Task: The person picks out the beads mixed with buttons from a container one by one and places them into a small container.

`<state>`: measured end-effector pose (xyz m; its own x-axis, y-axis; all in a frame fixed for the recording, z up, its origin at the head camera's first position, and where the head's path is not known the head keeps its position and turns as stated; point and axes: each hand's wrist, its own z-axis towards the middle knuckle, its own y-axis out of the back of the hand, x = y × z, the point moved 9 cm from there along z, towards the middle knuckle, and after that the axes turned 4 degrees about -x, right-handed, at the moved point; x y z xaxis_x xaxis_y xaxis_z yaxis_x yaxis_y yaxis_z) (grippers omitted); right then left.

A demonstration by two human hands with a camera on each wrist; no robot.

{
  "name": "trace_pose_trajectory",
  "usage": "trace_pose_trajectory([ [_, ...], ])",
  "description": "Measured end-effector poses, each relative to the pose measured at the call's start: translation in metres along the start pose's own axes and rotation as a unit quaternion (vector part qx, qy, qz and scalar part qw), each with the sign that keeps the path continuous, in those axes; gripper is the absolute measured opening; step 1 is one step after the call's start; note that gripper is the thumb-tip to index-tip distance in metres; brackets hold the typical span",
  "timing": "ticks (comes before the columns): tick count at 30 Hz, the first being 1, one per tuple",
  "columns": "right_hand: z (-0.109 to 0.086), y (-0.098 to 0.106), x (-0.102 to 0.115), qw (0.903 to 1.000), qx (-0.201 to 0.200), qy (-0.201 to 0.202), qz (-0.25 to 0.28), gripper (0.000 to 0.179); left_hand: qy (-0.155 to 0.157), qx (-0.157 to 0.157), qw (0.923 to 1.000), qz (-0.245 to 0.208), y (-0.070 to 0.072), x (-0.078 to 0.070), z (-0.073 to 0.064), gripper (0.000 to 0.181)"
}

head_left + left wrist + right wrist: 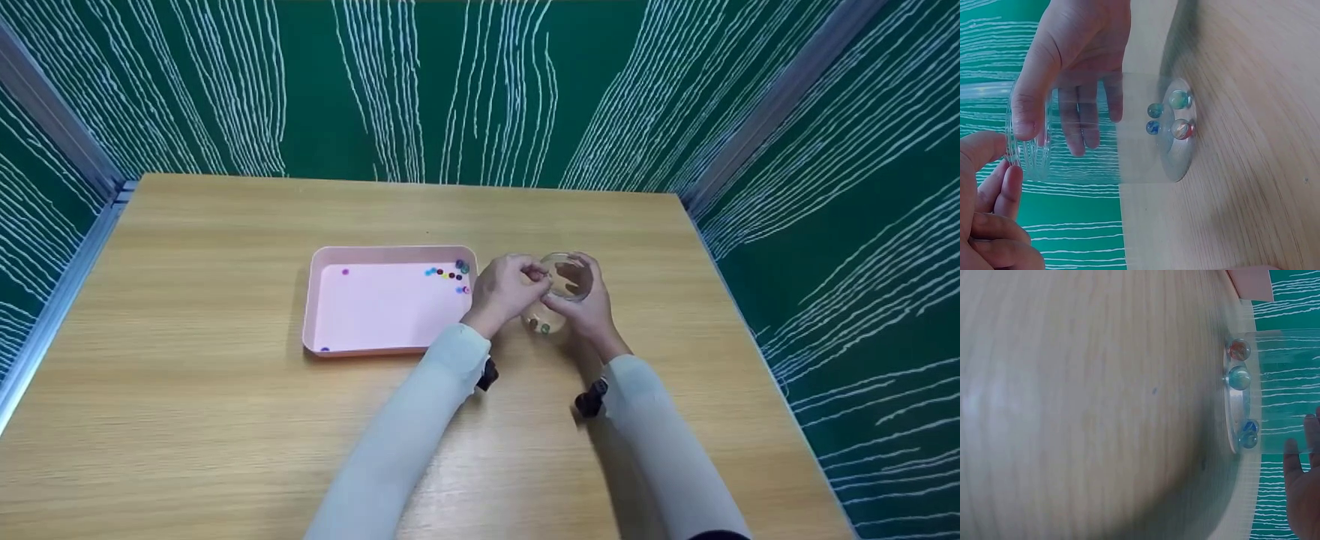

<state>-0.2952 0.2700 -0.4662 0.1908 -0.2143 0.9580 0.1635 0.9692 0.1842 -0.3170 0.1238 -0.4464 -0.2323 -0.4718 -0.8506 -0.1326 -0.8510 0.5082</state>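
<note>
A clear, ridged-neck jar stands upright on the table, with several glass marbles at its bottom. My right hand grips it around the upper part; in the left wrist view, the right thumb lies across the ridged neck. At the near-left side of the rim, my left hand pinches the jar's edge between thumb and fingertips, its other fingers curled. Whether a separate lid sits there I cannot tell. The right wrist view catches only part of the right hand behind the clear wall.
Left of the jar lies a shallow pink tray. Several small colored beads and a couple of larger dark marbles sit at its right end; a pink bead lies at upper left. Green walls with white lines surround the wooden table.
</note>
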Motion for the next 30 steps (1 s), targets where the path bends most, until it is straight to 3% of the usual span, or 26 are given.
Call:
trace_pose_trajectory([
  [14, 0.000, 0.000, 0.000, 1.0000, -0.002, -0.003, 0.002, 0.078, -0.007, -0.006, 0.9999, -0.005, 0.004, 0.000, -0.001, 0.023],
  [30, 0.001, 0.000, -0.003, 0.9999, 0.008, -0.007, 0.011, 0.078, -0.017, -0.039, 0.9982, 0.044, 0.031, 0.009, 0.001, 0.034],
])
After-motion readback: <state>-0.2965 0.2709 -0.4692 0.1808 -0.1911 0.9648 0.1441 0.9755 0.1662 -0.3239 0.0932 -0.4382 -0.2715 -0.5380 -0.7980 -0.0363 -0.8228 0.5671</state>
